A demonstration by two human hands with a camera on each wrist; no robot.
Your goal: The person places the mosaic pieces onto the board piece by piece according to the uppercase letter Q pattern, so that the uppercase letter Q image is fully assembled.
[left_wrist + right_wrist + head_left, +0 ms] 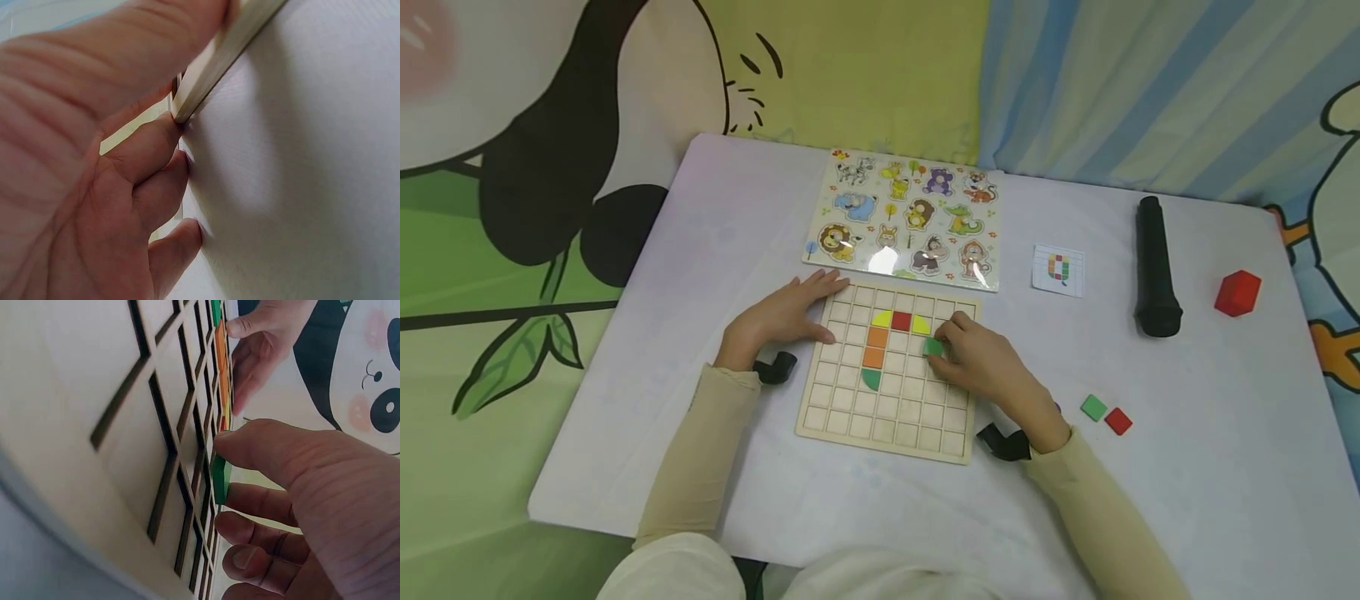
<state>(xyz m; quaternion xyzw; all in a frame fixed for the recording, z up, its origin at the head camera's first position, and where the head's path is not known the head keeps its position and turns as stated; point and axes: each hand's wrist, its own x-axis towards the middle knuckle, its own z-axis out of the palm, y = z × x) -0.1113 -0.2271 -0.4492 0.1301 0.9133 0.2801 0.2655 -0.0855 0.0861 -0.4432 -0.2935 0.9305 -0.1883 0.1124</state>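
Observation:
A wooden grid board (909,412) lies on the white table. My right hand (985,360) pinches a green square tile (933,347) between thumb and fingers at the board's right side. In the right wrist view that tile (219,480) stands tilted on edge against the grid. My left hand (784,312) rests at the far left corner, thumb at the board's edge (209,72) and the other fingers spread loosely beyond it. In the grid sit a red tile (901,321), two yellow corner pieces, two orange squares (876,337) and a green rounded piece (871,379).
An animal puzzle board (902,218) lies behind the grid. To the right are a small pattern card (1058,271), a black microphone-like cylinder (1157,267) and a red block (1237,293). A loose green tile (1093,407) and red tile (1118,421) lie near my right forearm.

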